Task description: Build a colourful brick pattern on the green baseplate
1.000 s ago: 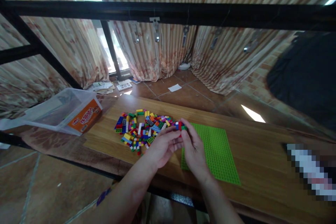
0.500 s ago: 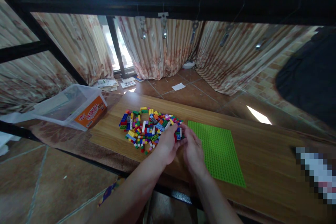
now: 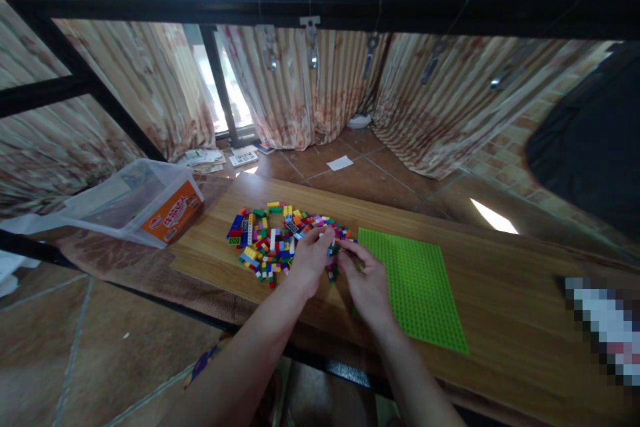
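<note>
Colourful toy building bricks (image 3: 273, 240) lie in a loose heap on the wooden board. At the heap's right side, my left hand (image 3: 311, 260) is closed in a pinch around a small cluster of joined bricks (image 3: 332, 249), mostly hidden by the fingers. My right hand (image 3: 369, 283) is beside it, fingers curled and tips close to the cluster. Whatever its fingertips hold, if anything, is too small to make out. A green studded baseplate (image 3: 417, 287) lies flat just right of my right hand.
A clear plastic bin (image 3: 135, 203) with an orange label stands left of the board (image 3: 505, 293). A black metal bar (image 3: 350, 10) with hanging clips crosses beyond. Curtains (image 3: 310, 93) hang behind it. Papers (image 3: 203, 160) lie on the tiled floor. A blurred object (image 3: 603, 327) is at right.
My hands have turned the brick cluster, which showed red and blue, then blue and white. My right fingers have drawn slightly away from my left. The view has shifted a little.
</note>
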`<action>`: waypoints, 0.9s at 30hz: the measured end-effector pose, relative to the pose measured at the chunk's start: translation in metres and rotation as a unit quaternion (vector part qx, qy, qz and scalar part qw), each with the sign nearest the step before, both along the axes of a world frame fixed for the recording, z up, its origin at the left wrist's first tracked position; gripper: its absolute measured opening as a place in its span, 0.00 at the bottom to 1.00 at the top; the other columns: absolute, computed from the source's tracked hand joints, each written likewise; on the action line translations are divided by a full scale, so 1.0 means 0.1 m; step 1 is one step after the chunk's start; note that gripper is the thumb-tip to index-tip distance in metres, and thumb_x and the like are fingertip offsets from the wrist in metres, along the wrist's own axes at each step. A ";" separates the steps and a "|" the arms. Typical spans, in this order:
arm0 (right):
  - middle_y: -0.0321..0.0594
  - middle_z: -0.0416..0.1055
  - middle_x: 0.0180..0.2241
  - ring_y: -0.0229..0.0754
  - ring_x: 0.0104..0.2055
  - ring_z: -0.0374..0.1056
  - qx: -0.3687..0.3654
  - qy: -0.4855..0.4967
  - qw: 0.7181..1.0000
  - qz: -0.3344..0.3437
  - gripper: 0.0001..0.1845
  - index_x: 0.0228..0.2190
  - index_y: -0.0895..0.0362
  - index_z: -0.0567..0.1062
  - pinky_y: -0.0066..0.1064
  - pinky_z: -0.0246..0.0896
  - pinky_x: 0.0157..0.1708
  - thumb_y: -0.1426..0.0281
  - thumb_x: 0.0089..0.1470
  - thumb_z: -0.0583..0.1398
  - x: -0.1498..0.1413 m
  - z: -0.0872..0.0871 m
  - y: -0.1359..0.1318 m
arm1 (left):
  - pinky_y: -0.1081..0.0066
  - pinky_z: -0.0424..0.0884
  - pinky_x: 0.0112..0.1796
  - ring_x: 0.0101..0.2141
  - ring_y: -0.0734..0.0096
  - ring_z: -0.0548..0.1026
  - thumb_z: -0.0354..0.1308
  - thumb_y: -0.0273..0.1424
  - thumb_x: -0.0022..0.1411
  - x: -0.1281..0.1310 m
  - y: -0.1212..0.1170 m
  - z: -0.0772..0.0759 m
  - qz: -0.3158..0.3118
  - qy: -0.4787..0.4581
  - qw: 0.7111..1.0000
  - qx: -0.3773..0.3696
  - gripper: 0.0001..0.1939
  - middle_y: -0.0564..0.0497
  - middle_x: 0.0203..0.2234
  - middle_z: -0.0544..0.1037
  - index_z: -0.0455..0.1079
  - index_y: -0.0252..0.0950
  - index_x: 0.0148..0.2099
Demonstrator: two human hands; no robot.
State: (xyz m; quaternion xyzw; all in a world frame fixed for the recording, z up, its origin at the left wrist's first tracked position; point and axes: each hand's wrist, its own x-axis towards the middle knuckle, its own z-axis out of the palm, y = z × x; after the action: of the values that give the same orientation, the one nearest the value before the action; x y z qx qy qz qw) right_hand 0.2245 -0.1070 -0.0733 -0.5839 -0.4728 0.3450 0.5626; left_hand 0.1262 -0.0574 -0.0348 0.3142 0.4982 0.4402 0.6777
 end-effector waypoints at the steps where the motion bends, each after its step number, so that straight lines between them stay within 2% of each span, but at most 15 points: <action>1: 0.42 0.75 0.42 0.43 0.42 0.72 0.017 -0.013 1.000 0.002 0.14 0.40 0.53 0.78 0.35 0.69 0.40 0.62 0.54 0.59 -0.01 0.04 -0.01 | 0.76 0.67 0.28 0.30 0.73 0.71 0.63 0.38 0.52 0.00 0.00 -0.01 -0.003 0.000 1.000 0.001 0.12 0.52 0.29 0.75 0.74 0.36 0.36; 5: 0.39 0.74 0.39 0.41 0.40 0.70 0.074 -0.106 0.992 0.010 0.09 0.37 0.52 0.77 0.33 0.67 0.39 0.66 0.56 0.58 -0.01 0.16 -0.03 | 0.78 0.63 0.25 0.26 0.76 0.69 0.67 0.39 0.48 0.00 -0.03 -0.01 -0.022 -0.028 0.999 0.008 0.15 0.52 0.26 0.75 0.75 0.34 0.34; 10: 0.41 0.74 0.37 0.42 0.40 0.69 0.121 -0.239 0.964 0.000 0.08 0.36 0.54 0.75 0.36 0.65 0.43 0.69 0.59 0.56 -0.01 0.20 -0.04 | 0.78 0.67 0.28 0.26 0.77 0.71 0.71 0.38 0.45 0.01 -0.10 0.06 -0.037 -0.102 0.994 -0.012 0.16 0.52 0.26 0.76 0.76 0.33 0.33; 12: 0.42 0.73 0.37 0.43 0.41 0.68 0.134 -0.259 0.956 -0.019 0.08 0.37 0.55 0.74 0.37 0.64 0.43 0.70 0.59 0.55 -0.01 0.21 -0.05 | 0.77 0.69 0.28 0.27 0.77 0.72 0.71 0.38 0.46 0.00 -0.11 0.09 -0.044 -0.132 0.990 -0.031 0.15 0.51 0.27 0.77 0.75 0.33 0.32; 14: 0.42 0.73 0.36 0.43 0.39 0.69 0.136 -0.225 0.964 -0.052 0.09 0.36 0.55 0.74 0.36 0.65 0.41 0.69 0.60 0.54 0.01 0.20 -0.05 | 0.77 0.71 0.29 0.28 0.76 0.73 0.69 0.37 0.49 -0.02 -0.11 0.12 -0.046 -0.155 0.985 -0.055 0.13 0.50 0.28 0.77 0.75 0.32 0.33; 18: 0.40 0.75 0.33 0.41 0.35 0.71 0.089 -0.126 0.985 -0.082 0.10 0.36 0.55 0.74 0.33 0.65 0.37 0.64 0.59 0.55 0.10 0.13 -0.01 | 0.75 0.73 0.30 0.27 0.75 0.75 0.63 0.36 0.59 -0.05 -0.05 0.16 -0.024 -0.155 0.984 -0.082 0.11 0.49 0.25 0.77 0.75 0.32 0.35; 20: 0.40 0.75 0.32 0.42 0.34 0.71 0.027 -0.175 0.982 -0.060 0.09 0.33 0.55 0.75 0.34 0.64 0.37 0.64 0.57 0.57 0.13 0.07 0.01 | 0.74 0.75 0.31 0.26 0.75 0.75 0.58 0.36 0.63 -0.06 -0.02 0.17 0.008 -0.148 0.985 -0.089 0.12 0.49 0.24 0.77 0.74 0.31 0.35; 23: 0.40 0.75 0.30 0.43 0.33 0.70 -0.056 -0.295 0.954 -0.017 0.08 0.29 0.55 0.77 0.34 0.61 0.36 0.69 0.55 0.57 0.14 -0.01 0.03 | 0.71 0.76 0.35 0.26 0.75 0.75 0.52 0.33 0.67 -0.06 0.01 0.17 0.056 -0.148 0.981 -0.111 0.13 0.49 0.23 0.75 0.72 0.31 0.33; 25: 0.41 0.75 0.30 0.43 0.33 0.70 -0.066 -0.333 0.941 0.002 0.08 0.29 0.55 0.77 0.34 0.61 0.36 0.71 0.54 0.57 0.11 -0.03 0.03 | 0.69 0.76 0.37 0.27 0.75 0.75 0.50 0.28 0.67 -0.06 0.02 0.15 0.072 -0.151 0.979 -0.118 0.12 0.50 0.24 0.75 0.71 0.31 0.33; 27: 0.41 0.76 0.32 0.43 0.34 0.70 -0.045 -0.323 0.945 -0.002 0.09 0.32 0.55 0.77 0.35 0.62 0.37 0.72 0.55 0.56 0.10 -0.01 0.02 | 0.67 0.75 0.39 0.28 0.74 0.76 0.49 0.25 0.66 -0.06 0.02 0.13 0.072 -0.158 0.978 -0.114 0.11 0.50 0.24 0.76 0.71 0.31 0.33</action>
State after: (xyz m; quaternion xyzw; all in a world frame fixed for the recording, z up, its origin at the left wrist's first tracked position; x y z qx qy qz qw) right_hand 0.2342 -0.1049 -0.0744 -0.6899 -0.6117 0.1578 0.3535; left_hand 0.1199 -0.0558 -0.0214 0.1248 0.4531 0.4721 0.7458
